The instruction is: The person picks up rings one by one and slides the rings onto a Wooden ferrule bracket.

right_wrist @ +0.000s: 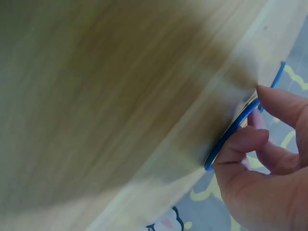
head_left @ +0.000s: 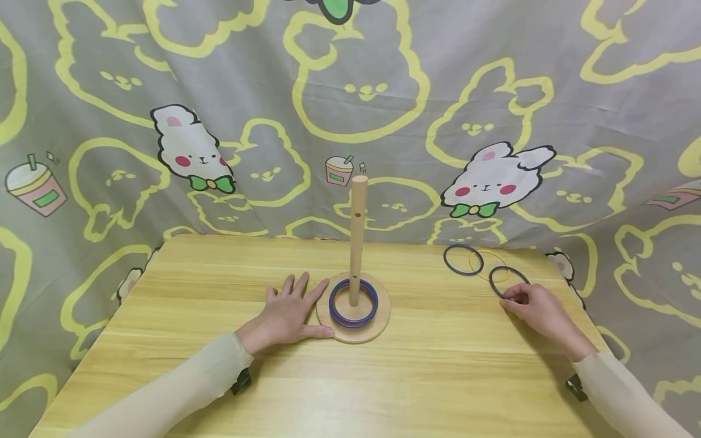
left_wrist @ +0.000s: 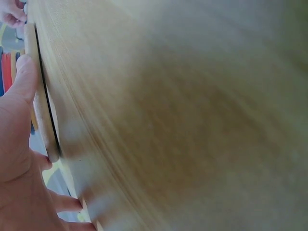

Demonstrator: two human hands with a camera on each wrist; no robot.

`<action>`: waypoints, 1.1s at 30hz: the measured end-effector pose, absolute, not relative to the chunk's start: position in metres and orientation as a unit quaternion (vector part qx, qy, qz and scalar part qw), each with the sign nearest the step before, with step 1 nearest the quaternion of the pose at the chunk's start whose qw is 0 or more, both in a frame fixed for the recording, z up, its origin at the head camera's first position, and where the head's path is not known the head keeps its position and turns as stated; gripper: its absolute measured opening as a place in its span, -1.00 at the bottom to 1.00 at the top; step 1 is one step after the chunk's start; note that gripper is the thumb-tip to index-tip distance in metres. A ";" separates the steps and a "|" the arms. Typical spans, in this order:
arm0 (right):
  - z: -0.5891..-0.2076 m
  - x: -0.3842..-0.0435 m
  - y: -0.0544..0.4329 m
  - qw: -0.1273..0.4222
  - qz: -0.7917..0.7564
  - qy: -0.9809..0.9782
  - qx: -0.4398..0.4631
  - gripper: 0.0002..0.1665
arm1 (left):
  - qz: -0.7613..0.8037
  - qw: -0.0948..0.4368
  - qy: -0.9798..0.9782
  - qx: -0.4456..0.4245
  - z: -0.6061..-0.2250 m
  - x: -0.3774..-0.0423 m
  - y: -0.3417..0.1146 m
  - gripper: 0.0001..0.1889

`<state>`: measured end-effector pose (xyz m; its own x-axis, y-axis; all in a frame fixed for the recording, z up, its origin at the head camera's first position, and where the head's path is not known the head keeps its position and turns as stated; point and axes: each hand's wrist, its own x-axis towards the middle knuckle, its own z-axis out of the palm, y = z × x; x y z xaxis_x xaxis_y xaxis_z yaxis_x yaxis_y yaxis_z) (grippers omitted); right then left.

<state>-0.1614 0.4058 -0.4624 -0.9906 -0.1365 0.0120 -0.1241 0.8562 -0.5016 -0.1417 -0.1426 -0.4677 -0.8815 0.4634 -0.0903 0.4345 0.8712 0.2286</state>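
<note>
My left hand (head_left: 285, 316) lies with fingers spread at the left side of a round wooden base (head_left: 380, 322), thumb and fingertips at its rim. From the base rises an upright wooden post (head_left: 357, 243). Round its foot lies a stack of rings (head_left: 353, 325), blue on top; the left wrist view shows red and yellow among them. At the right, my right hand (head_left: 539, 313) pinches the near edge of a dark blue ring (head_left: 506, 267) between thumb and fingers. The right wrist view shows this blue ring (right_wrist: 226, 137) tilted, running between the fingers.
Beyond the right hand, another blue ring (head_left: 465, 274) and a yellow ring (head_left: 489, 250) lie overlapping on the wooden table (head_left: 246, 389). A grey curtain (head_left: 263, 91) with yellow cartoon outlines hangs along the table's back and sides.
</note>
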 end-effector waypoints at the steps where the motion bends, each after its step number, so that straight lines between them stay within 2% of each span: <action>1: -0.463 -0.162 0.405 0.008 -0.253 0.964 -0.077 -0.83 | 0.102 0.070 0.965 0.233 -0.468 -0.142 -0.143 0.21; 3: -0.464 -0.163 0.402 0.000 -0.240 0.966 -0.093 -0.90 | 0.104 0.067 0.965 0.233 -0.469 -0.142 -0.143 0.21; 8: -0.464 -0.155 0.389 -0.003 -0.230 0.967 -0.113 -0.91 | 0.101 0.066 0.965 0.233 -0.474 -0.144 -0.144 0.23; 19: -0.437 -0.112 0.332 -0.059 -0.262 0.949 -0.164 -0.98 | 0.092 0.086 0.966 0.224 -0.466 -0.143 -0.141 0.20; 27: -0.408 -0.093 0.290 -0.138 -0.291 0.909 -0.264 -0.73 | 0.098 0.079 0.966 0.225 -0.479 -0.147 -0.145 0.25; 33: -0.382 -0.083 0.265 -0.197 -0.308 0.880 -0.303 -0.57 | 0.107 0.062 0.964 0.234 -0.486 -0.148 -0.147 0.27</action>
